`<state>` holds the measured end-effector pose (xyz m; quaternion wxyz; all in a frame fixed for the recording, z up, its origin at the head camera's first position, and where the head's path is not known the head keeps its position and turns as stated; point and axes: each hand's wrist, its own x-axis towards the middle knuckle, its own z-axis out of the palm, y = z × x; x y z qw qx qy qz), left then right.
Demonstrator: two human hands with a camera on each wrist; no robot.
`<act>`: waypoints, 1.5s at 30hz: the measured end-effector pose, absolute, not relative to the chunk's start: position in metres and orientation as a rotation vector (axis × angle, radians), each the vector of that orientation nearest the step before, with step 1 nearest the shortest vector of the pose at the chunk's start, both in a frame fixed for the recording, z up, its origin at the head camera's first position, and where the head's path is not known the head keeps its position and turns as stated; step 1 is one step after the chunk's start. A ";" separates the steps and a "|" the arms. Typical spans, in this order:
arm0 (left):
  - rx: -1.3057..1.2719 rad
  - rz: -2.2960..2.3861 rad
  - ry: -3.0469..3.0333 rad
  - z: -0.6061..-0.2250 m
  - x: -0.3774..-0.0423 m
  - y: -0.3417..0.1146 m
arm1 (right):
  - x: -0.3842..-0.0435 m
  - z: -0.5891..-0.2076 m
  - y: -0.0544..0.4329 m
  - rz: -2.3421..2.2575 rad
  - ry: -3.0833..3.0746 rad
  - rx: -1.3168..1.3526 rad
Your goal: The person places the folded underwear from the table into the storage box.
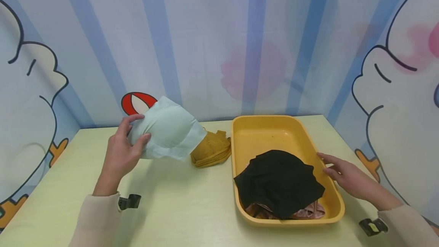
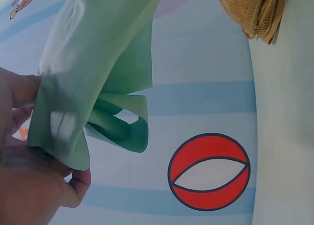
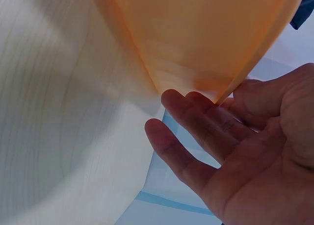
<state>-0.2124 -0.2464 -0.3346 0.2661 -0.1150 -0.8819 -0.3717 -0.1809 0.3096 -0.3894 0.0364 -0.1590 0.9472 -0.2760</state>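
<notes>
My left hand [image 1: 121, 153] pinches a pale green bra [image 1: 168, 129] by one end, thumb in front, and holds it raised over the table's left half. In the left wrist view the bra's smooth cloth [image 2: 73, 87] hangs from the fingers, with a loop at its lower edge. My right hand [image 1: 353, 178] touches the right rim of a yellow tray [image 1: 274, 129], its fingers loosely extended. The right wrist view shows the thumb at the rim and other fingers [image 3: 181, 156] spread beside the outer wall. A black garment [image 1: 279, 182] lies in the tray over pinkish cloth [image 1: 310, 210].
A mustard bra [image 1: 212, 149] lies on the table [image 1: 178, 209] against the tray's left side, partly behind the pale green one. A printed curtain [image 1: 205, 48] with stripes and cartoon figures stands along the table's back edge.
</notes>
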 end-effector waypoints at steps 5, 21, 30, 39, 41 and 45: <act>-0.368 -0.996 -2.332 -0.331 -0.209 -0.240 | -0.182 -0.390 0.309 -0.837 2.913 -0.490; -0.747 -1.054 -2.219 -0.324 -0.193 -0.151 | -0.184 -0.391 0.310 -0.830 2.910 -0.493; -0.942 -1.109 -2.116 -0.315 -0.185 -0.097 | -0.185 -0.392 0.310 -0.841 2.920 -0.513; -0.767 -1.125 -2.127 -0.319 -0.227 -0.063 | -0.184 -0.390 0.311 -0.833 2.913 -0.485; -0.734 -1.117 -2.160 -0.325 -0.238 -0.056 | -0.184 -0.390 0.311 -0.841 2.907 -0.482; -0.708 -1.066 -2.227 -0.339 -0.259 -0.041 | -0.183 -0.389 0.310 -0.860 2.893 -0.482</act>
